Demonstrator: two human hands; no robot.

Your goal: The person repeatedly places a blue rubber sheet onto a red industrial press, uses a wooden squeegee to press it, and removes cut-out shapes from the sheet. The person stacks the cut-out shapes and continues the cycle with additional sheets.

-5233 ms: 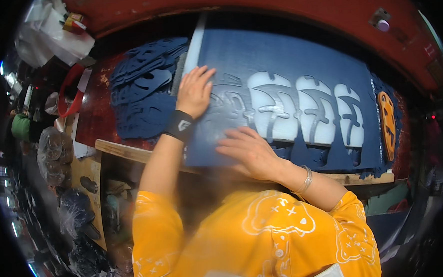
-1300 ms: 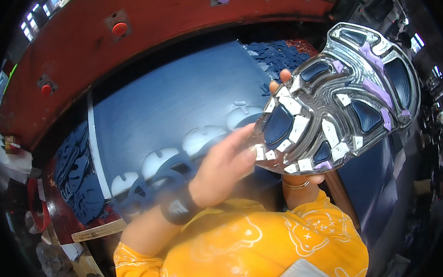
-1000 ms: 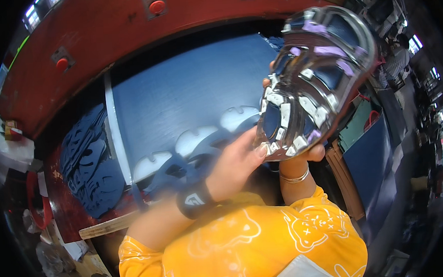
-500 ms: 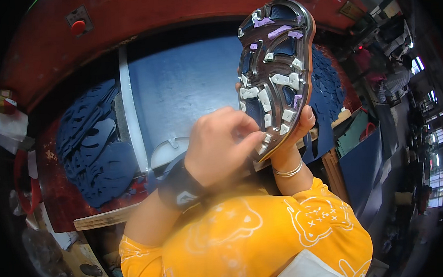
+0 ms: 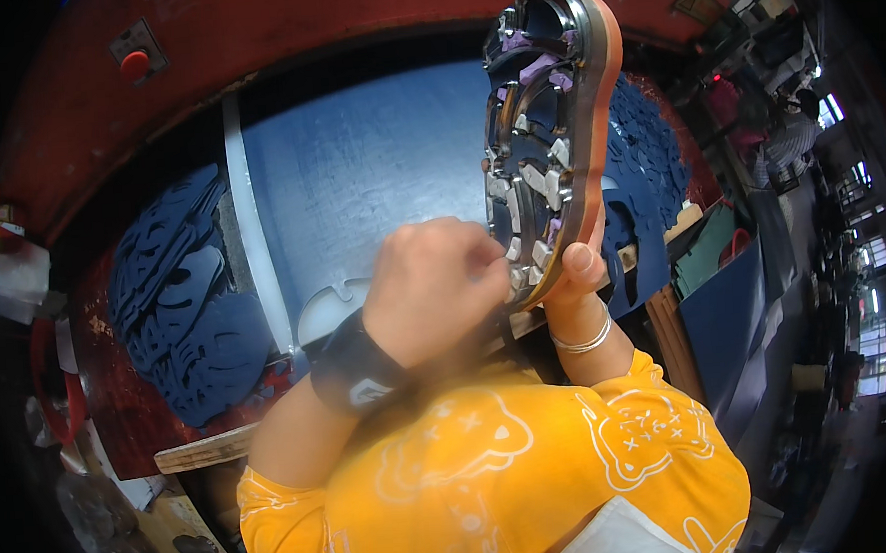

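Note:
My right hand (image 5: 576,273) grips the lower end of a sole-shaped cutting die (image 5: 596,138), its thumb on the side wall. The die is held up and tilted, with its side wall of brown and orange layers partly turned toward me. Curved metal blades and small white and purple foam pieces fill its face. At the lower left edge of the die is my left hand (image 5: 431,285), fingers curled together in a pinch; their tips and anything between them are hidden. A black wristband (image 5: 353,371) is on the left wrist.
A blue sheet (image 5: 366,150) lies on the bed of a red machine (image 5: 279,20) with a red button (image 5: 134,64). Cut dark blue pieces (image 5: 179,300) are heaped at left, more (image 5: 647,156) at right. A wooden strip (image 5: 204,450) edges the near side.
The die has turned, showing more of its side wall and less of its face. My left hand has stayed by its lower end, moving slightly left. The view has shifted a little.

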